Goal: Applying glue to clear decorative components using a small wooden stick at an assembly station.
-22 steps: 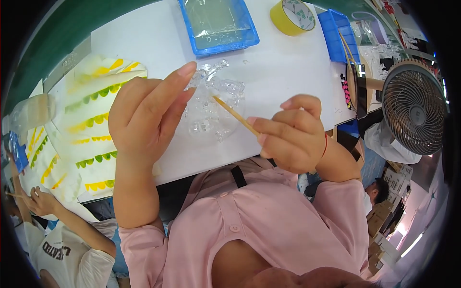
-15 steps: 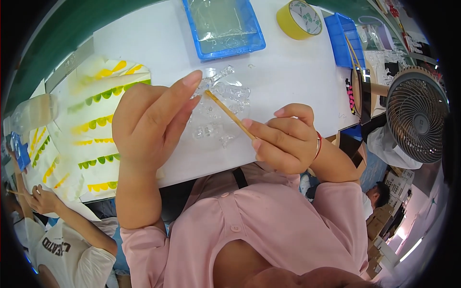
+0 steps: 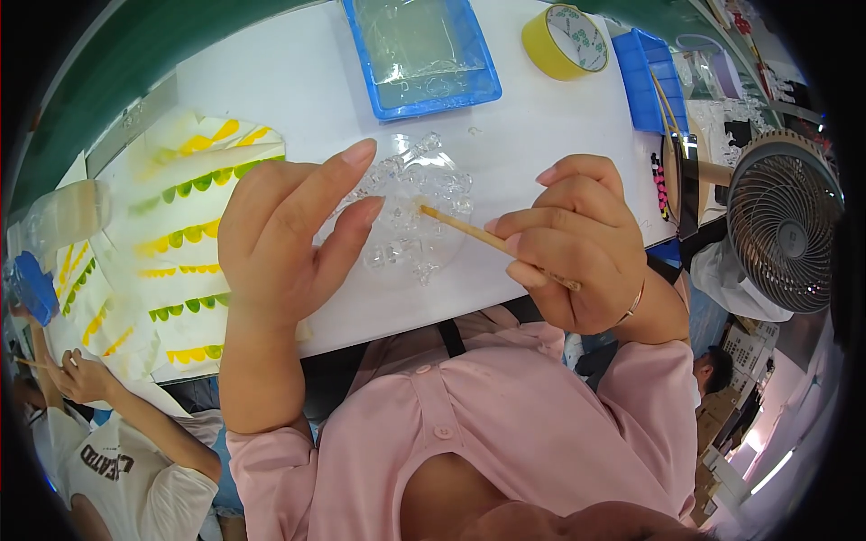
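Yellowish wood marks the stick (image 3: pixel 465 229) pinched in the right hand (image 3: pixel 585 236). Half a second ago its tip stood by the left hand's fingertips; now it is apart from them, over the clear pieces (image 3: pixel 448 187), and its back end shows past the right hand's fingers, so the grip appears to have shifted. The left hand (image 3: pixel 275 225) has spread finger and thumb slightly wider; I cannot tell whether a clear bit sits between them. The hands are apart, so the stick now seems free of the left one.

The clear pieces lie on the table (image 3: pixel 559 126), on the person's side of the blue tray (image 3: pixel 490 79). Right of the tray stands a yellow tape roll (image 3: pixel 544 52), then a blue bin (image 3: pixel 639 90); well left of it are sheets with painted scallops (image 3: pixel 185 261).
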Demonstrator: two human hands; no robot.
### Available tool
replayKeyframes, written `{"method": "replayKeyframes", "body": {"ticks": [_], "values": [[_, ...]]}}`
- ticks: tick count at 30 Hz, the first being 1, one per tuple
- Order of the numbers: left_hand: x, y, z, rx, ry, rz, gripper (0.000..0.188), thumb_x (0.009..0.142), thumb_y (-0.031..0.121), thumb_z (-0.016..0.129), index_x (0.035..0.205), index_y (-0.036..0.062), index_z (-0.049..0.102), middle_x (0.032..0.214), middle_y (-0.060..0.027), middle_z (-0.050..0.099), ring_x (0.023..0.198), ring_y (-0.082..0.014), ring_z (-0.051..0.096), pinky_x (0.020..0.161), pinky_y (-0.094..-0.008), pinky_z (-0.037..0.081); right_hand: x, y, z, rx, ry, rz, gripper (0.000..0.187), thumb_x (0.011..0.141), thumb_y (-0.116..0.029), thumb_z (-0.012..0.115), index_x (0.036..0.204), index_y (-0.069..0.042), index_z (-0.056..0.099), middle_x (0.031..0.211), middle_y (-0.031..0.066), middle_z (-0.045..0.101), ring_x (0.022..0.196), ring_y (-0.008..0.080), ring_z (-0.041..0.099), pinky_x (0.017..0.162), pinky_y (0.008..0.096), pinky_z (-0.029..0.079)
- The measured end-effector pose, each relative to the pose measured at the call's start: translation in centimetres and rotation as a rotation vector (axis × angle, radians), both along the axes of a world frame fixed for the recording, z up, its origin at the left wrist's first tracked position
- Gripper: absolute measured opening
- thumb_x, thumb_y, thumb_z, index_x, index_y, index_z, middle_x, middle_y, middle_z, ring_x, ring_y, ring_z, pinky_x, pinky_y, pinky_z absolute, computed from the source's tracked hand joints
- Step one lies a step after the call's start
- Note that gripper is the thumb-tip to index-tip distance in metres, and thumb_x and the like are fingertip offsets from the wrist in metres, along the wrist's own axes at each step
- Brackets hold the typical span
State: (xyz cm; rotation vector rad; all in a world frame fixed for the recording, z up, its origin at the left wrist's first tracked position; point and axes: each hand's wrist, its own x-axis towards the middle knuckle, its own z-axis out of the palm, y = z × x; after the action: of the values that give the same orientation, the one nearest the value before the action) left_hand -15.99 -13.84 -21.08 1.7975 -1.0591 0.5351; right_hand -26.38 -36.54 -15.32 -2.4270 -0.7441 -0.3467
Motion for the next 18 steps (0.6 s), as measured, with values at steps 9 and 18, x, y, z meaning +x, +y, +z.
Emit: {"method": "replayKeyframes", "body": {"ticks": [9,18], "values": [[-0.1,0.3,-0.1,0.056,0.019,0.007,0.046,0.064,0.003,0.081,0.108,0.0046,0.069,0.076,-0.0048,0.062,0.062,-0.0190,0.054,0.054,-0.0289,0.043,1.3,0.0,0.8,-0.065,-0.059,-0.057,0.017,0.082,-0.010,0.071,0.090,-0.004,0.057,0.084,0.0063,0.069,0.066,0.0216,0.055,0.076,0.0403,0.049],[-0.2,0.3,0.0,0.070,0.003,0.011,0.044,0.065,0.000,0.080,0.107,0.0030,0.068,0.080,-0.0069,0.064,0.062,-0.0193,0.055,0.054,-0.0293,0.044,2.5,-0.3,2.2,-0.050,0.112,0.065,0.021,0.076,-0.004,0.070,0.094,-0.001,0.059,0.092,0.0080,0.069,0.070,0.0255,0.055,0.077,0.0436,0.048]]}}
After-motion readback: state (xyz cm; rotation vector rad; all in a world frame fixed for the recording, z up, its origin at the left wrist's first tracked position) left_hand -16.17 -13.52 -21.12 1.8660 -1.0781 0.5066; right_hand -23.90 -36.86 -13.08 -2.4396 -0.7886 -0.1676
